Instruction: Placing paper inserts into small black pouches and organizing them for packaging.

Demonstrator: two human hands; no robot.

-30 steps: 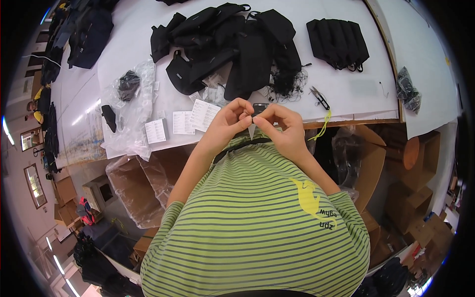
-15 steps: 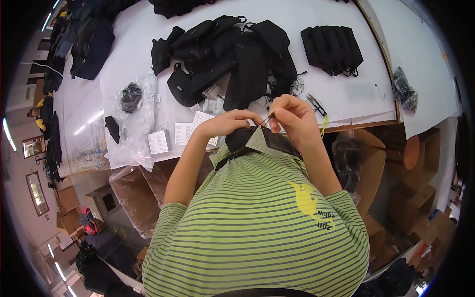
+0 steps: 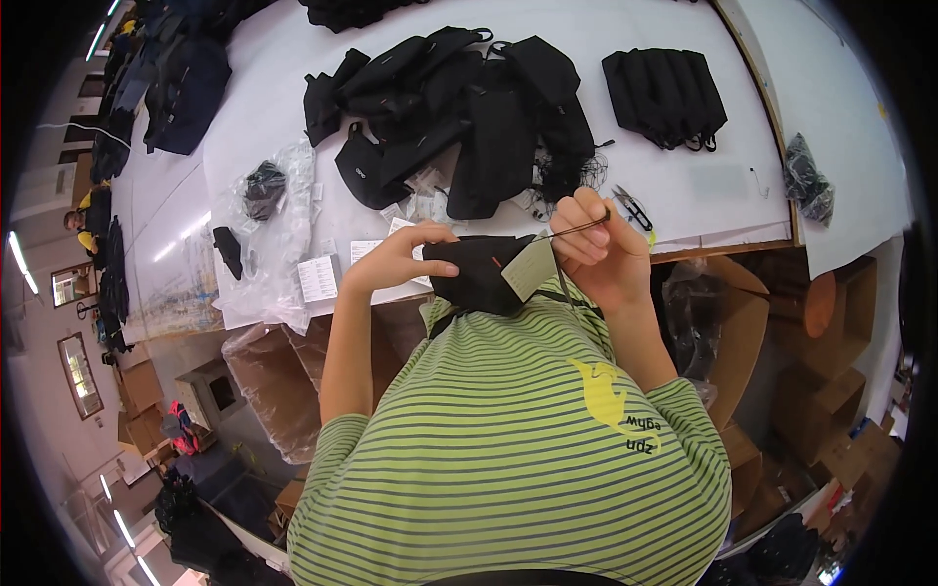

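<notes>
My left hand (image 3: pixel 403 259) grips a small black fabric pouch (image 3: pixel 476 277) by its left side, close to my body. A pale grey-green hang tag (image 3: pixel 531 270) lies over the pouch's right part. From the tag a thin dark cord (image 3: pixel 578 229) runs up to the right, stretched taut. My right hand (image 3: pixel 604 244) pinches the cord near its end, fingers closed. Beyond my hands lies a heap of black fabric pouches (image 3: pixel 493 146). Black-handled thread snips (image 3: pixel 633 208) rest on the table beyond my right hand.
A stack of black pouches (image 3: pixel 664 98) stands at the far right of the white table (image 3: pixel 264 107). Clear plastic bags (image 3: pixel 283 234) and white printed cards (image 3: pixel 317 280) lie to the left. Open cardboard boxes (image 3: pixel 738 337) sit below the table edge. A person (image 3: pixel 86 227) is at the far left.
My right hand has moved right, drawing the cord out straight. My left hand has shifted left from the cord to the pouch's side, and more of the pouch shows.
</notes>
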